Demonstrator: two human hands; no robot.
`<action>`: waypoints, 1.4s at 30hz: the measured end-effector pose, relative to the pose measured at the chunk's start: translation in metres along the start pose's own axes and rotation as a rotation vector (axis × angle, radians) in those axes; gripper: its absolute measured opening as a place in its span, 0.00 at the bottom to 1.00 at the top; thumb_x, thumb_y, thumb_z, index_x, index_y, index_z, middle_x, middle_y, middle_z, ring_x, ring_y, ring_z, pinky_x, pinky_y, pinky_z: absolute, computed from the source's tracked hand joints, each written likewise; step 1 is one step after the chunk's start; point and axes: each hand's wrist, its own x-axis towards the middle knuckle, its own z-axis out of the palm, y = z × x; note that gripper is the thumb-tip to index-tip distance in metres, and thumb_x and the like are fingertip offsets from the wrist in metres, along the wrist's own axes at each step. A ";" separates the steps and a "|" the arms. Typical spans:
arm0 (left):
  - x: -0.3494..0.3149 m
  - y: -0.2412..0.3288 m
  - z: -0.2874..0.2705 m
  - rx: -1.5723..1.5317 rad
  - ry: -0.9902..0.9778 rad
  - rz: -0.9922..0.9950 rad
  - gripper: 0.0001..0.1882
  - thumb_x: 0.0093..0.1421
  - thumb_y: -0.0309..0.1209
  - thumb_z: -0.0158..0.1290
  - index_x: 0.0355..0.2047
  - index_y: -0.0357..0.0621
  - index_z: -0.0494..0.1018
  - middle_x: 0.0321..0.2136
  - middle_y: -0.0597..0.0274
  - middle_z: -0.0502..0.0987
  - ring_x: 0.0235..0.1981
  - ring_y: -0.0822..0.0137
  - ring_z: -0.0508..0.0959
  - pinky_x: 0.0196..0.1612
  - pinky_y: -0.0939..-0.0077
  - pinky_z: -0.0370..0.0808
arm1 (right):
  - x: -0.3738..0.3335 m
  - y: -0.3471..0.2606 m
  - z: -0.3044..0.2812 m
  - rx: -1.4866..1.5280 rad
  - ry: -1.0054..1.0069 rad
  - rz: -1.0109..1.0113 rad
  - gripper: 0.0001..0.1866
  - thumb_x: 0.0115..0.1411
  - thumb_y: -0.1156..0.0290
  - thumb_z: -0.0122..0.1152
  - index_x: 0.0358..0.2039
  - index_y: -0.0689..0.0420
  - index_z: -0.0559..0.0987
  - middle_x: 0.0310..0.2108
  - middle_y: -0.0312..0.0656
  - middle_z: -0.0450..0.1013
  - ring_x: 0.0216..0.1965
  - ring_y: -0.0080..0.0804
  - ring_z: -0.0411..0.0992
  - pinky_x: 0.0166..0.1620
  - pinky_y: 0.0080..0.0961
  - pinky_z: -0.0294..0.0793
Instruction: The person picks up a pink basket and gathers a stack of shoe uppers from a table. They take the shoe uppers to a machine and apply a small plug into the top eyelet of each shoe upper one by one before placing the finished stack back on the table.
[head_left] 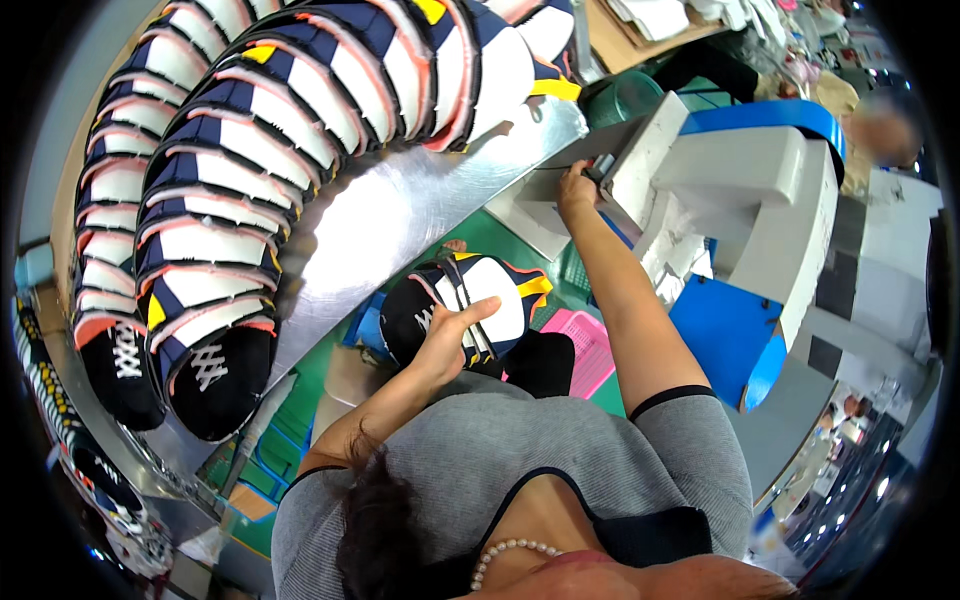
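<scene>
Over my lap, my left hand (446, 345) grips shoe uppers (493, 292) in black, white and navy with yellow tabs and white laces. The thumb lies across the white part; the other fingers are mostly hidden. My right arm reaches forward to a grey-white machine (735, 165) with a blue top edge. At its near left side, my right hand (577, 192) has its fingers closed by a small dark part (600, 168). What those fingers hold, if anything, is too small to make out.
Long curved rows of nested shoe uppers (215, 190) cover much of the shiny metal table (365, 215) on the left. A pink basket (583, 350) sits low beside my lap. A blue panel (727, 330) hangs from the machine. Another person (850, 125) is at the far right.
</scene>
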 end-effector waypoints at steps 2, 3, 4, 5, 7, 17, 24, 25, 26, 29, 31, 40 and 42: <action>-0.004 -0.006 -0.001 -0.035 0.010 0.073 0.17 0.55 0.26 0.56 0.45 0.36 0.70 0.37 0.59 0.77 0.37 0.68 0.78 0.42 0.76 0.75 | -0.016 0.005 -0.041 0.052 -0.088 0.037 0.23 0.61 0.62 0.45 0.51 0.66 0.72 0.54 0.55 0.64 0.54 0.58 0.62 0.53 0.47 0.65; -0.010 -0.011 0.001 -0.042 -0.008 0.106 0.17 0.55 0.25 0.56 0.44 0.36 0.70 0.37 0.59 0.77 0.37 0.69 0.78 0.41 0.76 0.75 | -0.012 0.004 -0.022 -0.059 -0.048 0.003 0.24 0.60 0.62 0.45 0.51 0.65 0.72 0.53 0.57 0.65 0.52 0.57 0.64 0.50 0.50 0.66; -0.017 -0.017 0.001 -0.037 0.011 0.110 0.17 0.54 0.25 0.56 0.44 0.36 0.70 0.37 0.60 0.77 0.38 0.69 0.78 0.43 0.76 0.74 | -0.018 0.007 -0.017 -0.084 -0.071 -0.034 0.23 0.61 0.62 0.44 0.50 0.65 0.72 0.53 0.57 0.66 0.52 0.55 0.64 0.50 0.48 0.66; -0.029 -0.022 0.003 -0.029 0.039 0.162 0.19 0.53 0.25 0.57 0.45 0.36 0.69 0.38 0.59 0.76 0.40 0.68 0.77 0.45 0.75 0.73 | -0.020 0.008 0.000 -0.067 -0.033 -0.001 0.23 0.61 0.63 0.43 0.50 0.65 0.72 0.53 0.56 0.66 0.52 0.54 0.64 0.52 0.46 0.65; -0.064 -0.027 0.023 0.009 0.066 0.080 0.21 0.52 0.25 0.58 0.47 0.36 0.68 0.39 0.59 0.76 0.42 0.68 0.76 0.46 0.74 0.72 | -0.033 0.009 0.042 0.244 0.046 0.175 0.19 0.61 0.69 0.44 0.49 0.63 0.74 0.55 0.56 0.65 0.60 0.56 0.58 0.52 0.52 0.66; -0.303 -0.084 0.095 -0.018 0.592 0.814 0.22 0.51 0.25 0.58 0.47 0.34 0.68 0.38 0.58 0.75 0.39 0.66 0.76 0.44 0.74 0.72 | -0.196 0.002 -0.056 1.380 0.142 0.089 0.20 0.52 0.58 0.61 0.37 0.63 0.77 0.32 0.49 0.77 0.28 0.38 0.77 0.30 0.31 0.77; -0.284 -0.025 -0.017 0.180 1.319 1.381 0.19 0.52 0.37 0.62 0.20 0.28 0.74 0.18 0.57 0.76 0.15 0.65 0.71 0.21 0.64 0.66 | -0.399 0.058 -0.173 1.657 0.856 -0.092 0.19 0.53 0.60 0.61 0.43 0.56 0.75 0.33 0.44 0.77 0.35 0.40 0.76 0.40 0.34 0.72; -0.268 -0.001 -0.010 0.276 1.415 1.238 0.24 0.50 0.42 0.62 0.18 0.27 0.73 0.17 0.52 0.75 0.16 0.61 0.73 0.24 0.63 0.68 | -0.406 0.073 -0.179 1.672 0.909 -0.054 0.22 0.53 0.60 0.61 0.45 0.58 0.72 0.38 0.46 0.74 0.38 0.41 0.74 0.43 0.33 0.71; -0.254 0.022 -0.005 0.373 1.512 1.088 0.29 0.47 0.47 0.62 0.16 0.25 0.72 0.16 0.47 0.75 0.18 0.56 0.74 0.26 0.62 0.70 | -0.409 0.084 -0.185 1.622 1.013 -0.031 0.24 0.52 0.60 0.62 0.47 0.58 0.71 0.42 0.47 0.71 0.41 0.43 0.72 0.45 0.34 0.70; -0.218 0.075 0.000 0.428 1.633 1.159 0.30 0.45 0.48 0.63 0.22 0.25 0.73 0.22 0.45 0.77 0.26 0.55 0.78 0.33 0.67 0.72 | -0.410 0.095 -0.219 1.442 1.197 0.017 0.31 0.50 0.60 0.64 0.52 0.59 0.66 0.50 0.52 0.63 0.51 0.49 0.63 0.52 0.37 0.64; -0.228 0.080 -0.019 0.410 1.267 1.287 0.21 0.48 0.35 0.63 0.33 0.28 0.72 0.31 0.54 0.78 0.33 0.63 0.77 0.40 0.72 0.71 | -0.388 0.096 -0.240 1.359 1.221 0.026 0.40 0.47 0.56 0.66 0.56 0.60 0.61 0.53 0.56 0.59 0.54 0.56 0.58 0.56 0.42 0.60; -0.249 0.103 -0.033 0.398 1.091 1.322 0.27 0.47 0.29 0.65 0.44 0.28 0.69 0.44 0.51 0.75 0.44 0.61 0.75 0.49 0.73 0.68 | -0.331 0.061 -0.334 1.283 0.918 0.241 0.57 0.38 0.47 0.72 0.58 0.67 0.52 0.53 0.65 0.55 0.54 0.64 0.55 0.55 0.52 0.58; -0.247 0.108 -0.046 0.357 1.091 1.288 0.22 0.46 0.29 0.64 0.38 0.29 0.72 0.38 0.53 0.77 0.40 0.62 0.77 0.47 0.71 0.70 | -0.337 0.055 -0.341 1.281 0.909 0.183 0.55 0.41 0.48 0.70 0.58 0.69 0.52 0.53 0.64 0.54 0.54 0.64 0.54 0.55 0.51 0.57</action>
